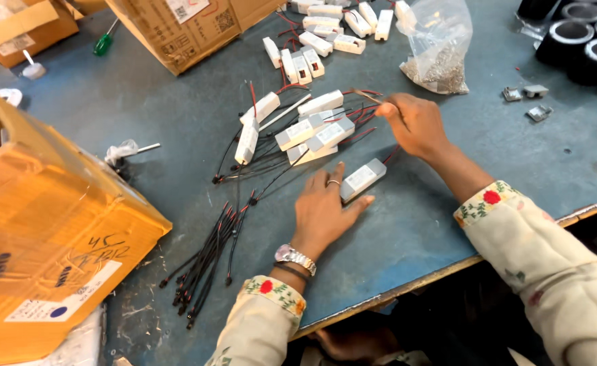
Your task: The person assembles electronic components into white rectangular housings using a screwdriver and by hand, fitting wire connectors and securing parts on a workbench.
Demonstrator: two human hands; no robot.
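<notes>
At frame centre, the left hand (323,207) lay flat, fingers pinning a small white rectangular plastic driver box (363,179) to the blue-grey table (142,102). The right hand (415,123) pinched its thin red wires (380,99). The box looked light, rigid, best gripped by its long sides.

white module (362,177) | black leads (207,261) | blue-grey table (461,210) | floral sleeves (275,298) (possibly cream)

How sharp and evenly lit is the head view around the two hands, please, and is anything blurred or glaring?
In the head view, light is soft and even, with faint shadows under the left hand and the white module it touches; the right hand shows slight motion blur at its fingertips; the clear plastic bag carries mild glare; the cardboard box at the near left looks soft.
</notes>
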